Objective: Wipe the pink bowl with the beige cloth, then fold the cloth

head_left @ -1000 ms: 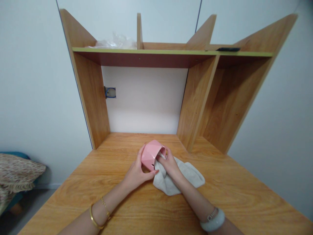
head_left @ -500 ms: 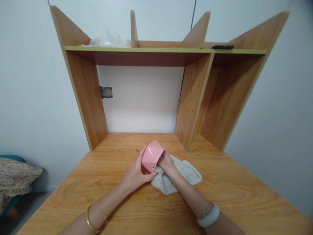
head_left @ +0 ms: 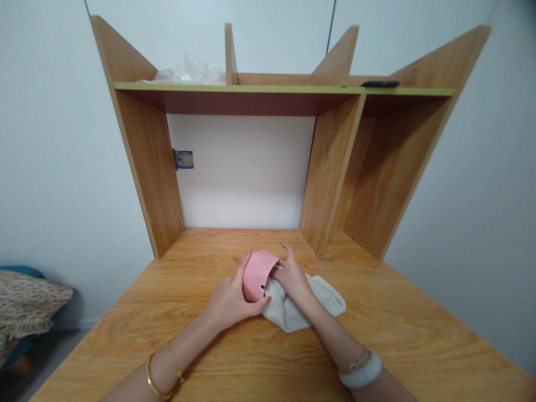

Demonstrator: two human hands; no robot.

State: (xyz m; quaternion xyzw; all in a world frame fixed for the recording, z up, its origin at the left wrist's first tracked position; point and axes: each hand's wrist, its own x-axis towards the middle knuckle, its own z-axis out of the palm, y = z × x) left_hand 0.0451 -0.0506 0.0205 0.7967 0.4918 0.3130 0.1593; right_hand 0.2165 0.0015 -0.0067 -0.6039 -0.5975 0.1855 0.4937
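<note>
A pink faceted hollow container [head_left: 257,274] lies tipped on its side, its opening facing right and a small dark notch in the rim. My left hand [head_left: 234,293] is wrapped round its closed side, thumb below near the rim. The fingers of my right hand [head_left: 293,276] reach into the opening with part of a light grey cloth [head_left: 288,312], and their tips are hidden inside. One digit of that hand sticks up outside the rim. The rest of the cloth spreads under my right wrist on the wooden desk [head_left: 226,357].
A wooden shelf unit [head_left: 333,184] stands at the back of the desk. On its upper shelf are a clear plastic bag [head_left: 188,72] and a flat black object [head_left: 380,84]. An uncovered wall box [head_left: 183,159] shows blue wire. A patterned fringed cover [head_left: 29,301] is at far left.
My right hand has drawn partly out of the pink container, and one digit now shows above the rim. The container has turned a little and sits slightly lower in view.
</note>
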